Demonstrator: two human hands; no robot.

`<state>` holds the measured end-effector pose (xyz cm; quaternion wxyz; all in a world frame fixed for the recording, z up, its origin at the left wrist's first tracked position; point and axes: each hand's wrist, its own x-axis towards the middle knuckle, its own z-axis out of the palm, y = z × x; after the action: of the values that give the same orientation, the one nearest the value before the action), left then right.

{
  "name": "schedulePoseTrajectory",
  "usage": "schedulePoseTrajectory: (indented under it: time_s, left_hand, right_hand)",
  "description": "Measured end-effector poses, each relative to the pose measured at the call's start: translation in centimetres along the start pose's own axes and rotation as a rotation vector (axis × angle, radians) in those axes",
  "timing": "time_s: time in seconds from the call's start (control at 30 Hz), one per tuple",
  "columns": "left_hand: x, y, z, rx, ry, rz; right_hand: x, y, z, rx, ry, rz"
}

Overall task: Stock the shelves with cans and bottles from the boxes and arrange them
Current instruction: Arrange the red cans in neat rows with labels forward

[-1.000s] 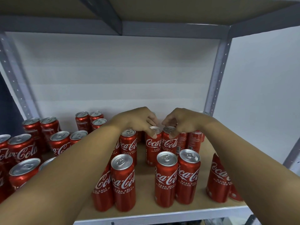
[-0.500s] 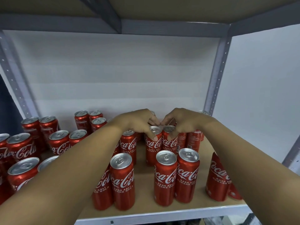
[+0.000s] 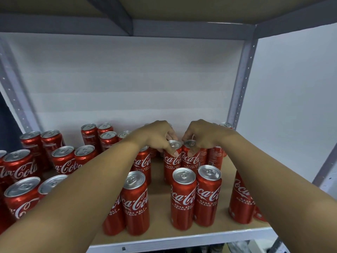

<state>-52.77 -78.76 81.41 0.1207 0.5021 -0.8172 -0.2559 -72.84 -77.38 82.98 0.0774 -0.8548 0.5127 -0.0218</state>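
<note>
Cans fill the shelf (image 3: 160,232) in the lower half of the head view, all upright. The left hand (image 3: 156,136) holds the left can (image 3: 172,161) at centre frame, fingers (image 3: 175,153) curled over its rim; the right hand (image 3: 202,136) likewise grips the right can (image 3: 190,161), thumb on its wall. The two cans stand touching, side by side.

Judging by look, they are stiff thin metal, probably full and so fairly heavy, smooth and a bit slippery. A hold round the top rim or the upper wall suits them; being tall and slim, they could tip if shoved low.

Both forearms cover several cans at lower left and lower right. The cans behind the hands are mostly hidden. No boxes or bottles show. Below the shelf edge things are cut off and unclear.
</note>
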Motion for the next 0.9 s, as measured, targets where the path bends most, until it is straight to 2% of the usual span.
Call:
schedulePoseTrajectory:
  time_s: [0.5,0.9]
  left_hand:
    - [0.2,1.0,0.8,-0.056,-0.011,0.020]
    - [0.5,1.2,0.9,0.058,0.008,0.025]
  right_hand:
    - [-0.7,1.5,0.2,0.040,0.033,0.047]
    - [-1.1,1.7,0.8,0.062,0.090,0.038]
